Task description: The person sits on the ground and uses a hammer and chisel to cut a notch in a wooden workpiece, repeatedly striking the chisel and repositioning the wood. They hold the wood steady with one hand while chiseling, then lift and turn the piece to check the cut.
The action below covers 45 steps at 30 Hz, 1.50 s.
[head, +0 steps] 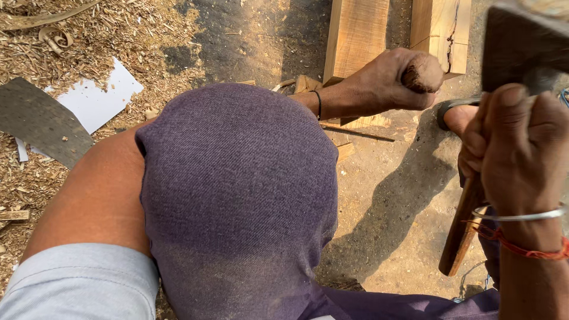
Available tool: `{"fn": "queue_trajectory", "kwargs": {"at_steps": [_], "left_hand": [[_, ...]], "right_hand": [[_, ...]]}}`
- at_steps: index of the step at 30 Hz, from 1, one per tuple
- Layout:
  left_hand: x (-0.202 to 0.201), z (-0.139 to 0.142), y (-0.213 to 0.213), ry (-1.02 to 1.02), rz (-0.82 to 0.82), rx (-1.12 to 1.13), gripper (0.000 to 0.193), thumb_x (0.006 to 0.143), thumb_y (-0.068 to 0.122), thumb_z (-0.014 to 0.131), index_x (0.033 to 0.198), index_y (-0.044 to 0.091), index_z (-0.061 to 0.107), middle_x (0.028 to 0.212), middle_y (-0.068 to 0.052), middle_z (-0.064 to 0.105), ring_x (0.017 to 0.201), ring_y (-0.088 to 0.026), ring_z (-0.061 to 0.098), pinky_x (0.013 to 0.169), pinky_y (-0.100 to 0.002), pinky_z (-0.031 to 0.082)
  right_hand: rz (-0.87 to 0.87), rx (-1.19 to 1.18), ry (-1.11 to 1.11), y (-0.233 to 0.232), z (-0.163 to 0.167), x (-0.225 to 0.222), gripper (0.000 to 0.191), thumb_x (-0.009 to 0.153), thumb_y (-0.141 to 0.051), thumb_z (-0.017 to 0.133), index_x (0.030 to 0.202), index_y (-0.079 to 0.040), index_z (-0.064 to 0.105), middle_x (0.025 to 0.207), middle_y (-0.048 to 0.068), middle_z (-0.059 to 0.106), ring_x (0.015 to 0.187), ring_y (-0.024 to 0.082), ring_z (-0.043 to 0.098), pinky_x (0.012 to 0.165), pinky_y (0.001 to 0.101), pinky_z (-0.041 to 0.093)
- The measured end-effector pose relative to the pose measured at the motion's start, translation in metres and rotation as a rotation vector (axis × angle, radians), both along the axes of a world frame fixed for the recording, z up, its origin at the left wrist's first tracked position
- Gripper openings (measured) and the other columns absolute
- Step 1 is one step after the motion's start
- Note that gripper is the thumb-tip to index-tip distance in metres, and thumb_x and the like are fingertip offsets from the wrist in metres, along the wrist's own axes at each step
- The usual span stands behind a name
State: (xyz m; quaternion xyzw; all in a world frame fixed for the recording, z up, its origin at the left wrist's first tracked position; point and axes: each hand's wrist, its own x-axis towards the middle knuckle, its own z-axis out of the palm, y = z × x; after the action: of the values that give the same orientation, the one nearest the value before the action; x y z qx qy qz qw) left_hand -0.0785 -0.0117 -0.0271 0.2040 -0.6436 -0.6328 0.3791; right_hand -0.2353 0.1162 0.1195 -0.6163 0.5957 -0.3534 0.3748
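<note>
Left hand (385, 83) clenched around rounded chisel handle (422, 72) near timber blocks (355, 35); right hand (514, 148) gripping wooden hammer handle (462, 231), dark head (521, 44) raised.

Left hand (385, 83) grips a chisel handle (422, 74) — right hand (515, 148) holds a hammer (462, 231).
</note>
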Motion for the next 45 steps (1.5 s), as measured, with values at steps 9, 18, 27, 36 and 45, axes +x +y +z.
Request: {"fn": "queue_trajectory", "kwargs": {"at_steps": [9, 18, 27, 36, 45], "left_hand": [[0.001, 0.005, 0.003, -0.066, -0.005, -0.13, 0.018, 0.088, 0.021, 0.079, 0.091, 0.012, 0.065, 0.074, 0.002, 0.064, 0.069, -0.009, 0.066, 0.065, -0.031, 0.058], [-0.002, -0.008, 0.001, 0.001, 0.006, -0.1, 0.023, 0.092, 0.019, 0.084, 0.095, 0.009, 0.063, 0.079, -0.001, 0.06, 0.074, -0.012, 0.064, 0.072, -0.031, 0.061], [0.002, 0.007, 0.007, -0.027, 0.019, -0.138, 0.026, 0.092, 0.024, 0.079, 0.109, 0.01, 0.065, 0.084, -0.002, 0.072, 0.074, -0.012, 0.073, 0.073, -0.032, 0.067], [-0.009, -0.003, 0.005, -0.014, 0.049, -0.164, 0.024, 0.088, 0.021, 0.083, 0.1, 0.009, 0.067, 0.085, -0.002, 0.071, 0.078, -0.014, 0.073, 0.075, -0.032, 0.066], [-0.009, -0.006, 0.006, -0.121, 0.043, -0.115, 0.021, 0.086, 0.02, 0.079, 0.1, 0.011, 0.067, 0.083, 0.0, 0.071, 0.074, -0.013, 0.071, 0.074, -0.032, 0.065]], "right_hand": [[-0.113, 0.158, 0.011, -0.011, 0.003, 0.032, 0.046, 0.107, -0.048, 0.058, 0.087, -0.008, 0.047, 0.061, -0.001, 0.045, 0.047, 0.007, 0.041, 0.039, 0.0268, 0.032], [-0.008, 0.098, -0.039, -0.009, 0.001, -0.016, 0.058, 0.11, -0.062, 0.042, 0.085, -0.01, 0.04, 0.057, -0.003, 0.036, 0.044, 0.007, 0.035, 0.043, 0.025, 0.028], [-0.028, 0.107, 0.082, -0.014, -0.004, 0.027, 0.049, 0.109, -0.049, 0.056, 0.087, -0.007, 0.046, 0.061, -0.001, 0.044, 0.048, 0.007, 0.04, 0.039, 0.0256, 0.033], [0.018, -0.055, -0.012, 0.0, 0.014, 0.013, 0.051, 0.115, -0.047, 0.048, 0.079, -0.011, 0.046, 0.057, -0.003, 0.044, 0.044, 0.005, 0.042, 0.04, 0.0238, 0.031], [-0.048, 0.12, -0.015, -0.009, -0.016, 0.006, 0.048, 0.112, -0.043, 0.054, 0.083, -0.006, 0.047, 0.06, -0.002, 0.042, 0.047, 0.006, 0.037, 0.039, 0.0255, 0.028]]}}
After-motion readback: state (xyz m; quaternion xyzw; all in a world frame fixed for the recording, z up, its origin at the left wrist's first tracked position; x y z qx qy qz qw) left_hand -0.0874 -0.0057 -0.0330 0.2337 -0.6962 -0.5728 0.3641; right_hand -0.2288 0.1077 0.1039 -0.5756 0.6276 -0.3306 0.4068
